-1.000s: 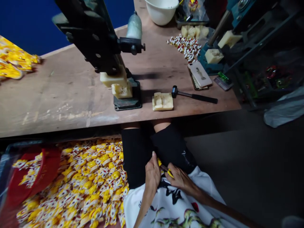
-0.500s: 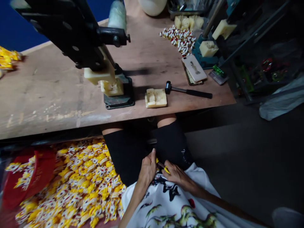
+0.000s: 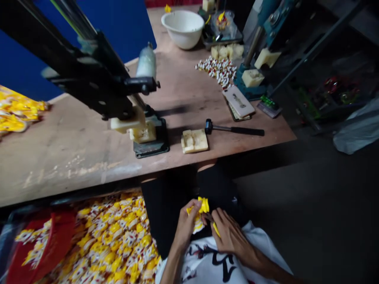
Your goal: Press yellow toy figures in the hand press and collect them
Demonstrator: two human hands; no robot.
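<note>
Above my lap, my left hand (image 3: pixel 188 221) is closed around a small yellow and white plastic toy part (image 3: pixel 203 206). My right hand (image 3: pixel 226 229) grips pliers (image 3: pixel 216 228) with a yellow handle; their dark metal tip is close to the toy part, and whether it touches is unclear. Fingers hide much of both things. Many similar yellow and white parts (image 3: pixel 109 236) lie heaped to the left of my legs, with a red basin (image 3: pixel 44 248) on them holding a few more.
On the wooden table (image 3: pixel 77 134) stands a dark press (image 3: pixel 151 146) with cream mould blocks. Beside it lie a cream block (image 3: pixel 194 141), a hammer (image 3: pixel 237 129) and a phone (image 3: pixel 238 101). Small red-white pieces (image 3: pixel 219 71), a white bowl (image 3: pixel 183 29) and a second press (image 3: pixel 251 92) are farther back.
My view has tilted up, so the table appears lower. The yellow toy part, mostly hidden before, now shows in my left hand. My right hand has turned with the pliers beside it.
</note>
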